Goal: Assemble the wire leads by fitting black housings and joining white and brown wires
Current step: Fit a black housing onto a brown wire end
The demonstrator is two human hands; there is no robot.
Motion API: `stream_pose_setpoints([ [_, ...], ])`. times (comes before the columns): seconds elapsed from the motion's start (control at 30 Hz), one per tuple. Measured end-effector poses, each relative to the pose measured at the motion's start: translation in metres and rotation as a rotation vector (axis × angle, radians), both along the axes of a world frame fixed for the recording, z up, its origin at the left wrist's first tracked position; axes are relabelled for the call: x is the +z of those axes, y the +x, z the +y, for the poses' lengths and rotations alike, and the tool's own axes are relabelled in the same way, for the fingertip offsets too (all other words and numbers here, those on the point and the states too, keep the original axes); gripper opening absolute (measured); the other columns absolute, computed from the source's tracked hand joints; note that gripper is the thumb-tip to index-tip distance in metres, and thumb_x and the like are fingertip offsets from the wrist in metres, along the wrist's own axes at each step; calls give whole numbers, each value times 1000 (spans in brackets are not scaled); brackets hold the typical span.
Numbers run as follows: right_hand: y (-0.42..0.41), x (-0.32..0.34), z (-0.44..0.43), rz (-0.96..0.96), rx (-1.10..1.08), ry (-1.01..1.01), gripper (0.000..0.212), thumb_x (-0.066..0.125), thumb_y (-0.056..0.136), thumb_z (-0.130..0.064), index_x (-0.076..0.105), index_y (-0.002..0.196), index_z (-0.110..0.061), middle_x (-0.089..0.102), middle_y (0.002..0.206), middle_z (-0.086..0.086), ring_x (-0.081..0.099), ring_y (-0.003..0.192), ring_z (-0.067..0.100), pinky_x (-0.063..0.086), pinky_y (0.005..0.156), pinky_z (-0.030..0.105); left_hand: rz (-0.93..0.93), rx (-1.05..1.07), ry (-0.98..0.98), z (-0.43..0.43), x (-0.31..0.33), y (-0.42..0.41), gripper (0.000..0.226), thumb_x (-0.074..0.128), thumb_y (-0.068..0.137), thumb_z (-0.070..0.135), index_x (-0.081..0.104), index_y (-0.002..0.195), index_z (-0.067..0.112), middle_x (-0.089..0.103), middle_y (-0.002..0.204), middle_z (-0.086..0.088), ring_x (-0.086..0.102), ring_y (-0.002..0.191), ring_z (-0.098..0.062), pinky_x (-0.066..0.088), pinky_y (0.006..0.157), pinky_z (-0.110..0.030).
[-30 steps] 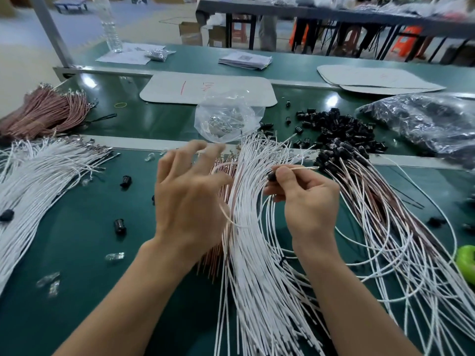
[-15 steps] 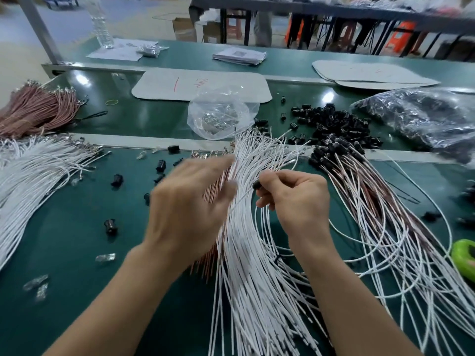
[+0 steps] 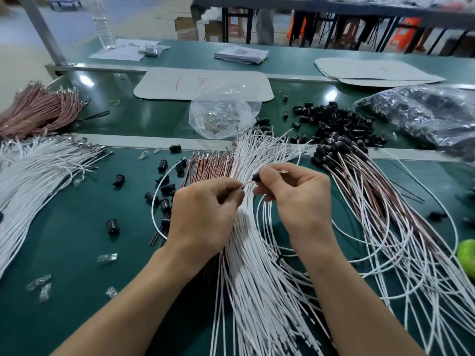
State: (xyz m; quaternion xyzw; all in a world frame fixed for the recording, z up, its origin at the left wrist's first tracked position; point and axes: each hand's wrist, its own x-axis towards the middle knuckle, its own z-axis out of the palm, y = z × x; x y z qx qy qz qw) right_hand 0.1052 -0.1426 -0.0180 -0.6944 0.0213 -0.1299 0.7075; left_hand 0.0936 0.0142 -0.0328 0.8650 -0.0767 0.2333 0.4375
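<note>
While both hands meet over the middle of the green worktop (image 3: 77,240), the widest thing on it is the fan of loose white wires (image 3: 252,265) running from the near edge up under the wrists. To its right lies a spread of leads (image 3: 372,214), white and brown together, with black ends toward the far side; they look already assembled. A white bundle (image 3: 33,170) sits at the left edge and a brown bundle (image 3: 38,111) lies beyond it, near the far left corner. A heap of black housings (image 3: 339,122) lies on the far strip, between a clear bag (image 3: 221,111) and a dark bag (image 3: 424,114).

The left hand (image 3: 205,214) pinches the end of a white wire (image 3: 246,184) between thumb and forefinger. The right hand (image 3: 295,196) pinches a single black housing (image 3: 256,177), the task's piece, just beside that wire tip.

This looks like the fitting step: the terminal is aimed at the housing's mouth and probably not yet seated. The next move calls for a straight push along the housing's axis, with the grip kept close to the tip so the thin wire does not buckle.

Whether the tip has entered the housing cannot be told. A thin sliver (image 3: 282,172) shows past the right thumb, but what it is stays unclear. Brown wires (image 3: 208,165) are partly hidden under the left hand, and a green object (image 3: 466,255) is cut off at the right edge.
</note>
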Motion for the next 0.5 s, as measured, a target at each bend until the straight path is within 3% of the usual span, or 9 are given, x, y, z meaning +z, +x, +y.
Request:
stream_pose_setpoints([
  [0.07,-1,0,0,-19,-2,-75,10,80,89,-13,81,82,-20,77,71,2,76,66,20,62,65,32,-26,11,63,1,0,0,26,84,85,24,79,110,28,69,84,29,66,86,13,46,80,0],
  [0.17,-6,-1,5,-65,69,-216,12,82,87,-17,82,84,-29,79,75,-7,77,72,15,64,71,37,-43,-73,103,2,-1,-1,47,80,86,39,69,131,30,75,105,21,67,96,9,46,86,-1],
  [0.27,-9,0,9,-71,141,-152,4,79,90,-24,82,88,-23,78,77,-2,76,70,17,60,67,32,-100,-103,-6,7,0,4,30,78,91,30,74,120,29,78,100,17,72,86,6,54,78,-8],
  [0.33,-11,1,9,-43,129,-156,8,77,92,-25,80,86,-21,77,75,1,74,64,19,58,63,34,-10,-4,-275,15,2,13,20,79,91,19,79,104,33,79,89,14,73,73,-1,56,68,-14],
  [0.43,-12,-1,15,-42,94,-427,16,76,92,-28,78,77,-24,72,66,-5,67,57,14,58,60,39,201,76,-788,29,8,27,28,74,93,8,81,78,32,77,75,1,58,50,-7,47,46,-17],
  [0.5,-13,0,22,-55,102,-554,21,75,93,-34,76,74,-24,69,63,-9,63,59,10,53,59,33,291,106,-941,36,9,32,28,72,94,8,81,73,24,75,73,-3,50,47,-8,41,41,-17],
])
